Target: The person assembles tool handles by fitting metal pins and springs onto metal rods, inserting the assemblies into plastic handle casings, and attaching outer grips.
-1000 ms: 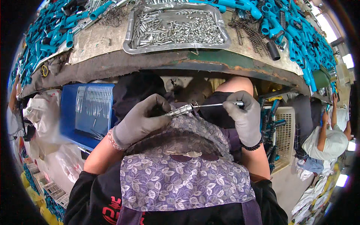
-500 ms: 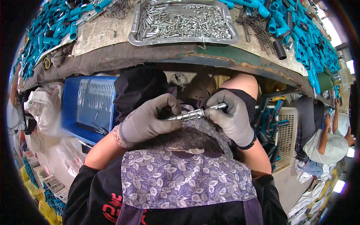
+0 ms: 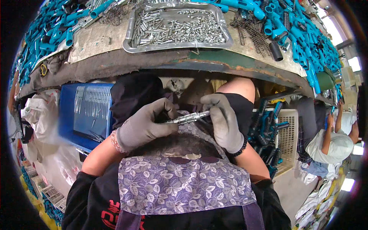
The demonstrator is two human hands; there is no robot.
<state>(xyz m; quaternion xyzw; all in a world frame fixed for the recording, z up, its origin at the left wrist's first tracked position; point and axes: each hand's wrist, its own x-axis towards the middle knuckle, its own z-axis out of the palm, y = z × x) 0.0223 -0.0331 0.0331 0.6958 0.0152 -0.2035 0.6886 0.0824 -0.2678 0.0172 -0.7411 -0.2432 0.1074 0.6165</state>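
Both my hands wear grey gloves and meet above my lap. In my left hand (image 3: pixel 143 124), a slim silvery metal shaft (image 3: pixel 188 118) with collars and slots is pinched between thumb and fingers. It lies nearly level, its right end tilted slightly up. My right hand (image 3: pixel 226 126) has its thumb and curled fingers at that right end, touching it. Whether a smaller part sits between those fingers is hidden. Beneath the shaft is my leaf-patterned apron (image 3: pixel 184 184).
A bench ahead carries a metal tray (image 3: pixel 180 46) of small silvery parts, teal tubular parts (image 3: pixel 306 46) and dark springs (image 3: pixel 255 38). At left stands a blue bin (image 3: pixel 66 115) with long metal rods. A cream crate (image 3: pixel 290 142) holds teal-and-black parts. Another person (image 3: pixel 331 145) sits at far right.
The thin pin that stuck out past my right fingers no longer shows. My right fingers have shifted and straightened somewhat at the shaft's end. The whole view has moved slightly.
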